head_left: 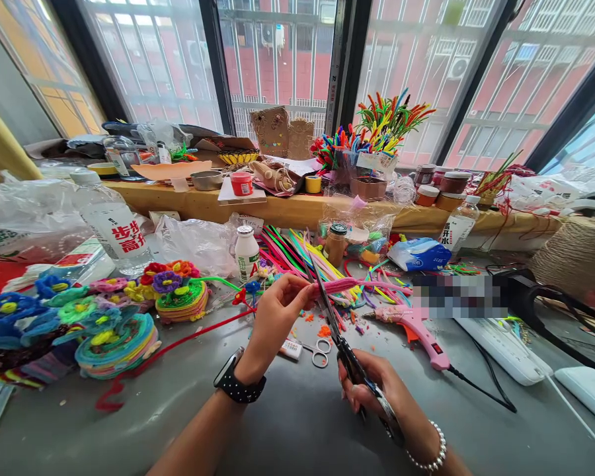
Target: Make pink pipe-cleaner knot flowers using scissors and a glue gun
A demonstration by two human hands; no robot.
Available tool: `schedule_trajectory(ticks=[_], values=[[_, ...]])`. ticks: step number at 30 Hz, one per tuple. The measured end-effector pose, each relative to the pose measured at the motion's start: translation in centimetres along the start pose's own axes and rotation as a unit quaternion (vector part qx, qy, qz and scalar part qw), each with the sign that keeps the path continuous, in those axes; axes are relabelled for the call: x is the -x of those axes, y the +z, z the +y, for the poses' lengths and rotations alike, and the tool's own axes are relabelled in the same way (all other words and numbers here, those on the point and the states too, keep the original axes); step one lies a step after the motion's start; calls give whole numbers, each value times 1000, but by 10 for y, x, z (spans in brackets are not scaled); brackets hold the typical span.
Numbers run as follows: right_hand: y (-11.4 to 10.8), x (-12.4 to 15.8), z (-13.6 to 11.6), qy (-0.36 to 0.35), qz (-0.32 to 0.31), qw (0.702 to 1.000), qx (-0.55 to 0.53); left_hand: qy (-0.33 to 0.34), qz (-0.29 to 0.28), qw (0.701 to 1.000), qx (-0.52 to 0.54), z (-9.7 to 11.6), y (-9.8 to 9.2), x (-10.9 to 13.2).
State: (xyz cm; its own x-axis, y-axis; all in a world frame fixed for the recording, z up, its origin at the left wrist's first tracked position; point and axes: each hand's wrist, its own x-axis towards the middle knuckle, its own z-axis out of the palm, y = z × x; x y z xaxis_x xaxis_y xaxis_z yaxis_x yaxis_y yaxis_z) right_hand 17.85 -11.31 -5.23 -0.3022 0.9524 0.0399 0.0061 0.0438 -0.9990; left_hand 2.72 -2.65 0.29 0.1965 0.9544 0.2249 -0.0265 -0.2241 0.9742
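My left hand (283,309), with a watch at its wrist, pinches the near end of a bundle of pink pipe cleaners (340,285) above the table. My right hand (384,390) is wrapped round the handles of large black scissors (344,347). Their blades are spread, one on each side of the pink bundle close to my left fingertips. Below my hands lie small silver scissors (320,356) and a small white tube (291,349). Orange fuzz scraps (324,330) are scattered nearby. A pink glue gun (419,330) rests to the right of the bundle.
Pipe-cleaner flowers and coiled discs (116,344) sit at the left, with a red pipe cleaner (178,340) trailing from them. A white bottle (246,254), a brown jar (335,244) and loose pipe cleaners (287,248) stand behind. White power strip (506,350) and twine spool (578,251) are right.
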Motion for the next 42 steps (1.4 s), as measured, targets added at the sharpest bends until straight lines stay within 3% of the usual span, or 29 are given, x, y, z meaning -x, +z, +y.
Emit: schedule_trajectory(ticks=[9,17,32,42], values=[[1,3,-8,-25,-22,999,4,10,21,1000,-10,0,4,3],[4,3,-15,20,-20,999,15,20,4,999,-25,-4,4,3],[8,3,-6,30,15,999,-1,28,17,999,-23,-4,4,3],[3,2,-6,-12,-17,999,-42,5,-40,999,7,4,1,1]])
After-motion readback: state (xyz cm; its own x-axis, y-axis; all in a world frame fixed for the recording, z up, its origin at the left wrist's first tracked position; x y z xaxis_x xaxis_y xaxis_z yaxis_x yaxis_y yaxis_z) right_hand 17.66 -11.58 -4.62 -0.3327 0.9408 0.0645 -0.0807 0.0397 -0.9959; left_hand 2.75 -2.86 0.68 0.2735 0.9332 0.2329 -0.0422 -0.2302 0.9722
